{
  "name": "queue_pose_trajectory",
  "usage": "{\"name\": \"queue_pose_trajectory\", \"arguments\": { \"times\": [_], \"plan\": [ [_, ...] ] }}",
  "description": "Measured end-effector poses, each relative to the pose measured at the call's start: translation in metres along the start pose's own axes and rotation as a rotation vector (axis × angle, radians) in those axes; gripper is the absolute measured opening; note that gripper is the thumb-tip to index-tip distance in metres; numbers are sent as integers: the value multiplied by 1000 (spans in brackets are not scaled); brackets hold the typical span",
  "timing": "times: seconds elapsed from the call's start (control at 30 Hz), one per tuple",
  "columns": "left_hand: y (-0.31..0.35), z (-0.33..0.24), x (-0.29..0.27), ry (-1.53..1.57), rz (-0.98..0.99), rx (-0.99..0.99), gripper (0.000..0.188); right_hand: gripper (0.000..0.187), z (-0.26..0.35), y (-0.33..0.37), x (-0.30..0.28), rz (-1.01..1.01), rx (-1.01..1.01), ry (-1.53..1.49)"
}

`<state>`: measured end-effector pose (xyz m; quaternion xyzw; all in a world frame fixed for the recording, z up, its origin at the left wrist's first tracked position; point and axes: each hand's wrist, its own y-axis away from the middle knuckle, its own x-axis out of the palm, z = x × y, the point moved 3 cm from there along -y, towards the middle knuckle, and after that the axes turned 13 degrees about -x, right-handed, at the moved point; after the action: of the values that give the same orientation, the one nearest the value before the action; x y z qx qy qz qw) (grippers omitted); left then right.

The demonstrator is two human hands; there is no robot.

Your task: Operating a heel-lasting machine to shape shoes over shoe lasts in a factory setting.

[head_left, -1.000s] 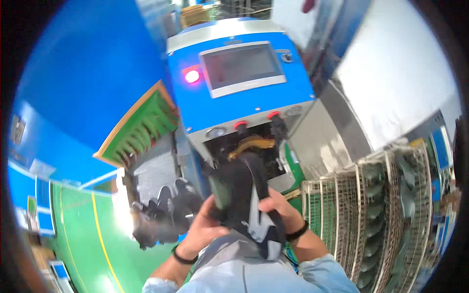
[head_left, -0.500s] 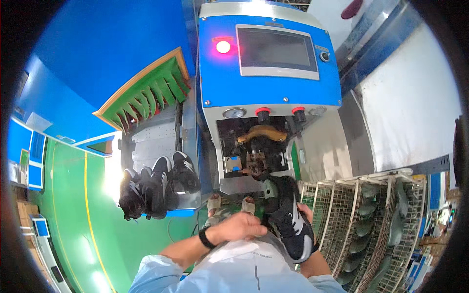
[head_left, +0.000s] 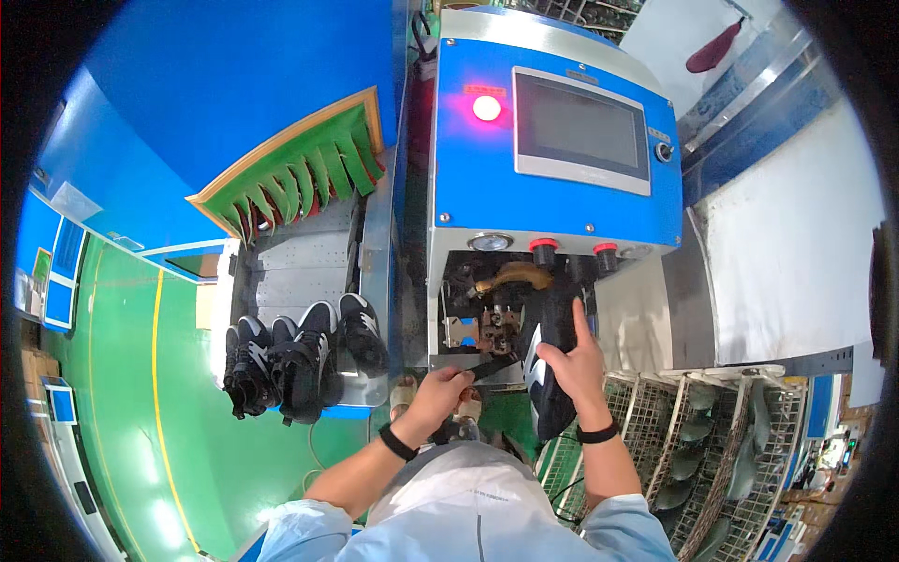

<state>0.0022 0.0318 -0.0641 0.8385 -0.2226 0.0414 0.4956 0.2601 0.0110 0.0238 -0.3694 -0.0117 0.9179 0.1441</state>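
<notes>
My right hand (head_left: 578, 373) grips a black sneaker (head_left: 552, 405) with white side markings, index finger stretched along it and thumb over its side. One end of the sneaker reaches into the opening of the blue machine (head_left: 468, 178), beside a metal clamp block (head_left: 499, 330) and below a curved brownish pad (head_left: 513, 274). Left of the sneaker, my left hand (head_left: 440, 398) is closed, pinching a dark strip (head_left: 493, 366) at the machine's lower lip. Whether that strip belongs to the sneaker, I cannot tell.
Several black-and-white sneakers (head_left: 314, 361) stand on a conveyor (head_left: 300, 262) at left, below a green fringed curtain (head_left: 304, 178). The machine carries a dark screen (head_left: 582, 126), a glowing red light (head_left: 486, 109) and red-ringed knobs (head_left: 543, 251). At right, a wire rack (head_left: 646, 412) holds grey soles (head_left: 696, 429).
The sneaker has moved up and away from my body into the machine's opening, with my right hand on it. My left hand has reached forward to the dark strip.
</notes>
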Motion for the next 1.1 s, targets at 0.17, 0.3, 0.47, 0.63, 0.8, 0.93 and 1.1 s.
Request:
{"name": "queue_pose_trajectory", "arguments": {
  "times": [0.17, 0.3, 0.47, 0.63, 0.8, 0.93, 1.1],
  "plan": [
    [-28, 8, -1, 59, -29, -75, 20, 99, 28, -19, 43, 375, 8, 604],
    [-38, 6, -17, 136, 52, -97, 20, 99, 20, -24, 61, 180, -57, 620],
    [-45, -9, -17, 139, 49, -97, 21, 98, 13, -16, 69, -15, -88, 602],
    [-50, 1, -29, 75, 53, -116, 24, 90, -27, 38, 97, -239, -173, 554],
    [-35, 7, -36, -79, 83, -179, 25, 96, -42, 94, 77, -100, -21, 221],
    [-22, 6, -30, -346, 75, -111, 28, 103, -53, 116, 62, -101, 97, -73],
    [-25, 7, -5, -615, -108, 349, 46, 106, -46, 132, 22, -258, 302, -880]
  ]
}}
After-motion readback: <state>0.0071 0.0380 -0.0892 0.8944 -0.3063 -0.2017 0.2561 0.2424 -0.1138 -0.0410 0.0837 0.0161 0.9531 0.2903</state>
